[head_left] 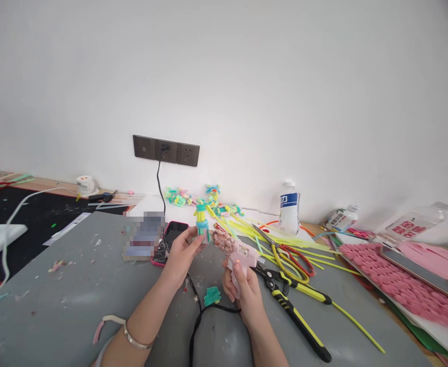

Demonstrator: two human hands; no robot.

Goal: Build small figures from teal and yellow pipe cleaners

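In the head view, fuzzy yellow-green stems (243, 223) fan out behind metal pliers (272, 284) with black-and-yellow handles, and a chunky pink braided pad (396, 278) lies at the right. A grey board (94, 290), flecked with scraps, spreads below a plain white wall (247, 92) bearing a dark socket panel (166, 151). Your left hand (181, 251) pinches a small craft piece (201, 225) upright above the board; it looks fuzzy, with teal, yellow and blue bands. Your right hand (244, 286) wraps around a pale pink glue gun (243, 252), its front end close to the piece.
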